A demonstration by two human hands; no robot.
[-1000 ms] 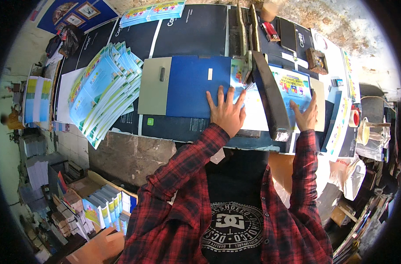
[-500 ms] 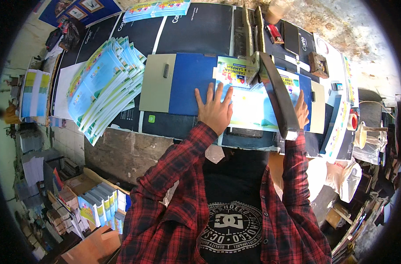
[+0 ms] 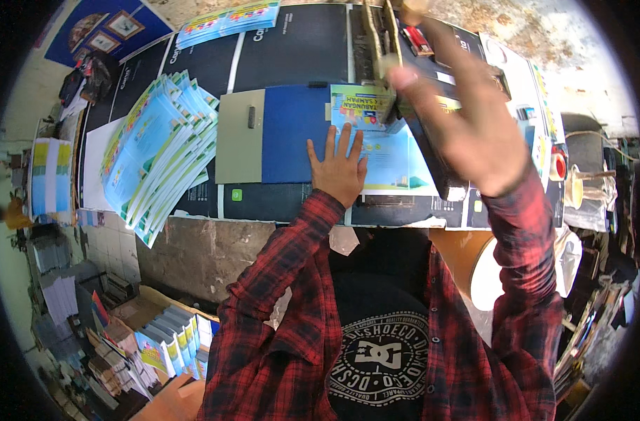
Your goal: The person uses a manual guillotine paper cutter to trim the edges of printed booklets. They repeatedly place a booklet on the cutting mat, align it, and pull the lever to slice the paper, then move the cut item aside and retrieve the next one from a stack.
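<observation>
My left hand (image 3: 339, 168) lies flat with fingers spread, its fingertips on the left part of a printed blue and green sheet (image 3: 397, 160). The sheet rests on a blue board (image 3: 292, 137) with a grey-beige panel at its left end. Over the sheet's right part stands what looks like a long-arm stapler, its dark lever (image 3: 438, 168) slanting toward me. My right hand (image 3: 474, 119) is raised above the lever, fingers apart and smeared by motion, with nothing visible in it. It hides the sheet's right end and much of the stapler.
A fanned pile of printed sheets (image 3: 155, 154) lies left of the board. Another stack (image 3: 228, 24) sits at the far edge. A red box (image 3: 417, 41) is beyond the stapler, and a red tape roll (image 3: 558, 166) is at the right. Bundled booklets (image 3: 172, 340) stand low at left.
My right hand has lifted off the right end of the sheet and swung up over the stapler lever. My left hand stays flat on the sheet. The view has shifted slightly.
</observation>
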